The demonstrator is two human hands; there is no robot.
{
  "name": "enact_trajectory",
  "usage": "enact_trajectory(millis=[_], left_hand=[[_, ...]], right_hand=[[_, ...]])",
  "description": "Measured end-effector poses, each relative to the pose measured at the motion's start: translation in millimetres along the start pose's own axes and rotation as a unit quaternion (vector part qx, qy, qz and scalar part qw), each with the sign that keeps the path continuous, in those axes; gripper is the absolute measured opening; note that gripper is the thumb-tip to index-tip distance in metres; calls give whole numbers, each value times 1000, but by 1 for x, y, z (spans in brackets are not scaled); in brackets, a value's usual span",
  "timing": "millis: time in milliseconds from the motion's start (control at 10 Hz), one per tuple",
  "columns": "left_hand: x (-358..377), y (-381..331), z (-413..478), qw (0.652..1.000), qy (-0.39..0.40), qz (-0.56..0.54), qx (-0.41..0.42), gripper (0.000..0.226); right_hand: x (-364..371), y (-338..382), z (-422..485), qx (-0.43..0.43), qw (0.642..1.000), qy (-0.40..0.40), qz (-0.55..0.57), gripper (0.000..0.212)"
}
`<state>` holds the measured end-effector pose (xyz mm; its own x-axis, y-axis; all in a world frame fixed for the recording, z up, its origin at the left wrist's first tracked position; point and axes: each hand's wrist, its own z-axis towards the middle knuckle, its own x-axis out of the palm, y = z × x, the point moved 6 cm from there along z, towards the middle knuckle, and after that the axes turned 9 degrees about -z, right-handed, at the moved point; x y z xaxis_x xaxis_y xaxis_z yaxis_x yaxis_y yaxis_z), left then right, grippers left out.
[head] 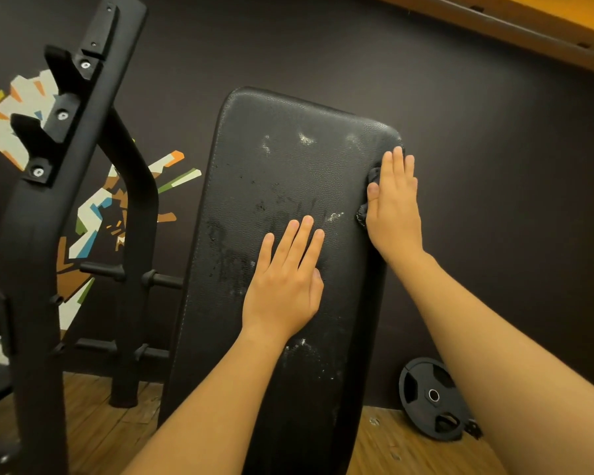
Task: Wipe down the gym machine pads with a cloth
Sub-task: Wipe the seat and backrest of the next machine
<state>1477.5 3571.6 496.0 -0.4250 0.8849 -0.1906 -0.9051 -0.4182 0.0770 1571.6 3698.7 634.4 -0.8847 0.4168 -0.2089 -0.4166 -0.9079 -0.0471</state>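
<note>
From the head camera, your left hand (284, 281) lies flat on the middle of the black machine pad (282, 173), fingers straight and together, gripping nothing, right beside smeared streaks and pale specks on the leather. Your right hand (395, 204) is flat too, fingers straight, pressing a dark cloth (373, 175) against the pad's upper right edge, so only crumpled bits of cloth peek out by your thumb. Left of the pad stands a black rack upright (66, 173) before a painted wall, and a weight plate (429, 399) leans low on the right above the wooden floor (408, 450).
</note>
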Motion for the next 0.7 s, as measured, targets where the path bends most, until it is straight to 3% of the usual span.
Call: enact_trajectory(millis=[500,700], left_hand=[[-1,0,0,1000,1,-5,-3,61],[-1,0,0,1000,-4,-4,-4,61]], right_hand=[[-2,2,-7,37,999,4,-5,56],[6,8,-60,12,999,34,-19,57]])
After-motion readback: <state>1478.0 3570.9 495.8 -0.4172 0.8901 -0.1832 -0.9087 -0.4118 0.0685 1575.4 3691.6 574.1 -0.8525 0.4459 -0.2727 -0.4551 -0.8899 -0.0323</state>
